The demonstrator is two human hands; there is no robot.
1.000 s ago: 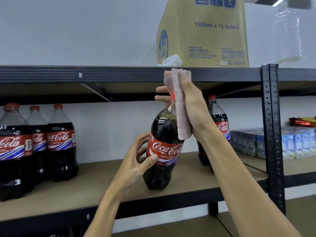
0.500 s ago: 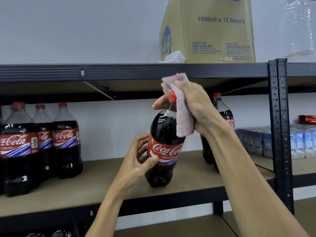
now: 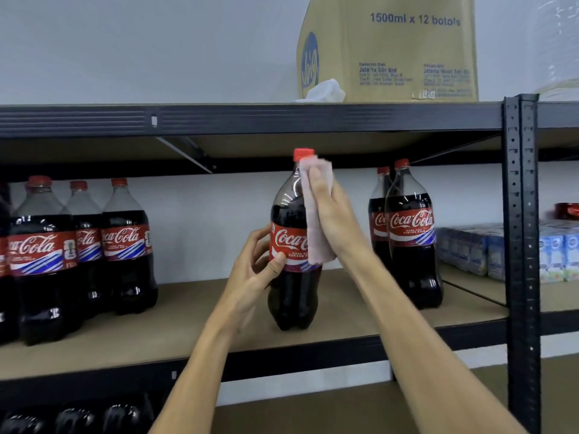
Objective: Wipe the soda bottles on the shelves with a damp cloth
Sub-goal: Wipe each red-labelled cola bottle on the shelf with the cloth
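My left hand grips the soda bottle at its label, thumb on the front and fingers curled round the far side. My right hand holds the pink cloth against the bottle's right shoulder, thumb over the fabric, the other fingers hidden behind. The cloth hangs from just below the red cap to the label's lower edge.

The bottle stands upright near the front edge of the shelf, straight ahead of me and between my two hands, its long axis vertical. As I judge it, the wipe runs up and down that axis while the left hand steadies or turns the bottle. The right hand is the higher, nearer the neck; the left sits lower, at mid-body.

A row of bottles stands to the left and two more to the right, well apart from this one; whether they have been wiped I cannot tell. On the top shelf a cardboard box stands with a crumpled white rag just beside it. Small drink cartons sit by the black upright post.
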